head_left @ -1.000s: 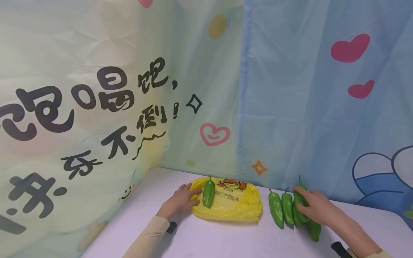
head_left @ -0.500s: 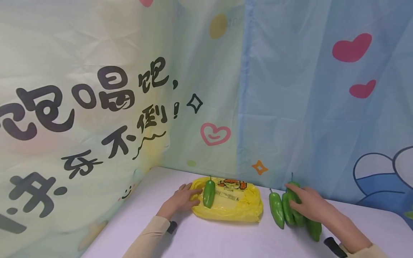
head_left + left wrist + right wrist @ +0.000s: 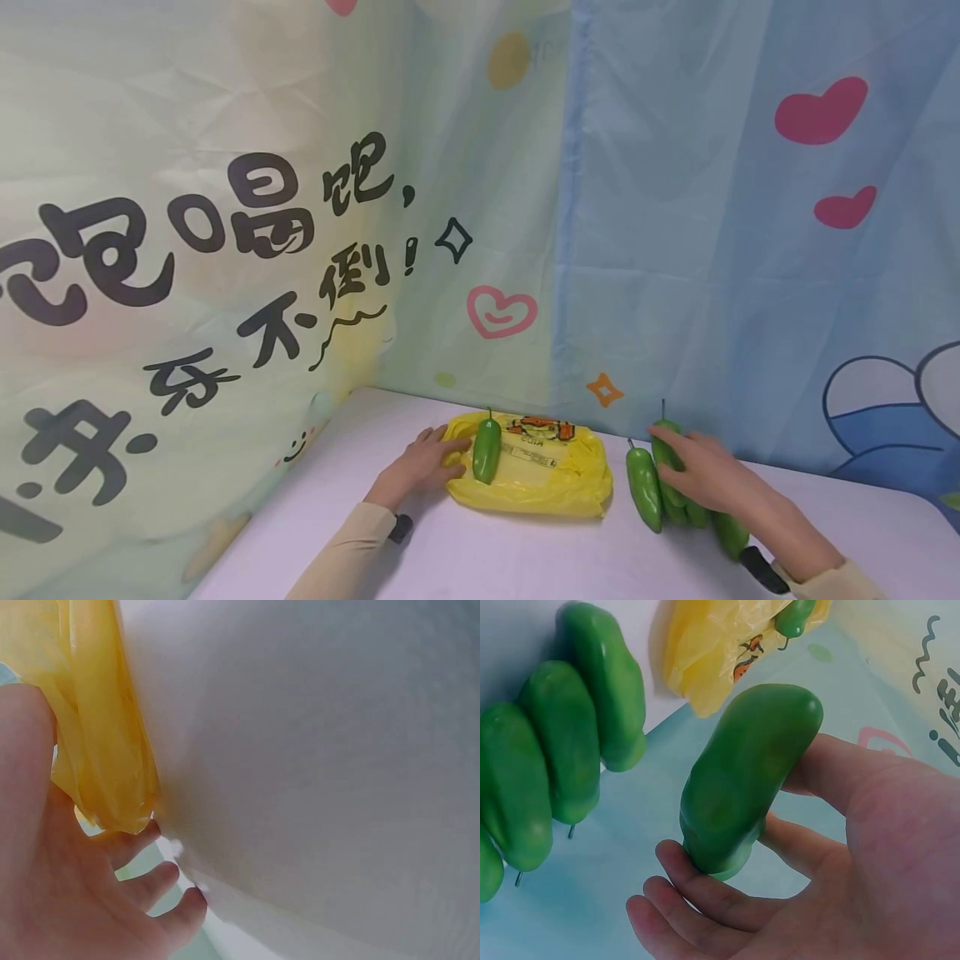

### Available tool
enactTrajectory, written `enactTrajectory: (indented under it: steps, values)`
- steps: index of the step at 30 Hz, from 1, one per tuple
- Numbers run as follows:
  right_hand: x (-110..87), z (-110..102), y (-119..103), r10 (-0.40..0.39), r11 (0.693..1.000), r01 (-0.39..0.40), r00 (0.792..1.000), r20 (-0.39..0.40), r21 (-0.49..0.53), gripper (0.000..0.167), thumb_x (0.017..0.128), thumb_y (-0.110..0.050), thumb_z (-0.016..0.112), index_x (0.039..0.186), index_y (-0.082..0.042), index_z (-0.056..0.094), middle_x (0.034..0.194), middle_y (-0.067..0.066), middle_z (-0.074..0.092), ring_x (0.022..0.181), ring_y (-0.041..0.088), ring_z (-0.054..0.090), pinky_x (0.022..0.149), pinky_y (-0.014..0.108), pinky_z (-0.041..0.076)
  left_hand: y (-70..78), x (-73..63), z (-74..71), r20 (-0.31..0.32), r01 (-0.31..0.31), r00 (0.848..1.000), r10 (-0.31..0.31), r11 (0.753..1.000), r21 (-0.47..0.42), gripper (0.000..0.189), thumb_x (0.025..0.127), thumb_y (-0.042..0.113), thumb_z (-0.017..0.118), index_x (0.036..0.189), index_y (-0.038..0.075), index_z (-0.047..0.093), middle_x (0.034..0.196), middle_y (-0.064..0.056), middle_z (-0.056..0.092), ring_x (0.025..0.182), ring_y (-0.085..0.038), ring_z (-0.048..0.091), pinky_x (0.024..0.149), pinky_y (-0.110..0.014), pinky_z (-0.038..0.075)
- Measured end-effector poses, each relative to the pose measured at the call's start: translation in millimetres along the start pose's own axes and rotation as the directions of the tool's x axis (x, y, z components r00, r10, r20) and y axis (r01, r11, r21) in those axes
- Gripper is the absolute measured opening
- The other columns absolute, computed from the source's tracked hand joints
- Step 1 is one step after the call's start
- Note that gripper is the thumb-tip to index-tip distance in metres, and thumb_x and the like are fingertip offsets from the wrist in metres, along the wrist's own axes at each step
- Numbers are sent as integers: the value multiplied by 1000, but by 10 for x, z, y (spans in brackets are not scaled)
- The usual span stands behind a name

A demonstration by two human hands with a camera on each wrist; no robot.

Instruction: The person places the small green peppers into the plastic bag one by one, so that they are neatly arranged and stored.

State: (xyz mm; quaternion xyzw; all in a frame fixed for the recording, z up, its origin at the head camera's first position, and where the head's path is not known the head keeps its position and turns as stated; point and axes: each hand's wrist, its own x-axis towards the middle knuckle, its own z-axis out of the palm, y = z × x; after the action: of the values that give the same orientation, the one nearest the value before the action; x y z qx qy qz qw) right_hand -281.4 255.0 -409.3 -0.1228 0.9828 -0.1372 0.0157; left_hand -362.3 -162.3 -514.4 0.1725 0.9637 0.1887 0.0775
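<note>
My right hand (image 3: 708,475) pinches a long green pepper (image 3: 742,772) by its sides between thumb and fingers, the stem pointing up in the head view. It is held over the row of other green peppers, overlapping some of them; the leftmost pepper (image 3: 643,487) lies fully in sight. My left hand (image 3: 420,467) is at the left end of a yellow plastic bag (image 3: 525,500), whose edge runs between thumb and fingers, as the left wrist view shows. One green pepper (image 3: 487,452) lies on the bag's left part.
A white table (image 3: 495,567) carries everything. Printed cloth backdrops rise behind it, a blue curtain (image 3: 675,250) at the back and a pale wall cloth (image 3: 187,100) with black lettering on the left. Another pepper (image 3: 729,533) shows partly below my right hand.
My right hand has moved left with the pepper, from the right side of the row to over its middle. The left hand, the bag and the pepper on it have stayed put.
</note>
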Motion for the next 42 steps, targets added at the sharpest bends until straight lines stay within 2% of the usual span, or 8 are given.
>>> enactTrajectory:
  steps: [7,16,30,42]
  values:
    - [47,10,-80,5,1000,-6,999,37,8,56,94,-23,63,145,-5,49,125,32,60,110,46,59,80,56,52,-10,8,5,0,1,1000,-1,1000,9,51,98,41,58,147,26,53,163,-20,30,149,-50,24,117,-69,27]
    - [108,29,-180,6,999,-9,997,75,36,57,94,-21,62,147,-7,47,124,30,61,102,36,59,72,46,49,19,-17,-18,1,0,1000,0,1000,4,50,99,40,57,147,26,52,163,-20,29,150,-49,23,117,-68,27]
    - [186,102,-315,-3,999,-2,994,110,51,58,96,-24,64,149,-11,47,130,28,60,113,45,58,78,54,53,-16,9,8,0,-3,1000,3,1000,13,51,99,41,58,147,26,53,163,-19,29,149,-50,23,117,-69,27]
    - [263,199,-439,-15,998,7,990,143,57,59,96,-23,64,150,-10,45,129,27,59,112,44,58,76,53,51,3,-12,-4,3,1,1000,-1,1000,6,50,99,42,57,147,27,53,164,-19,29,150,-48,23,117,-68,27]
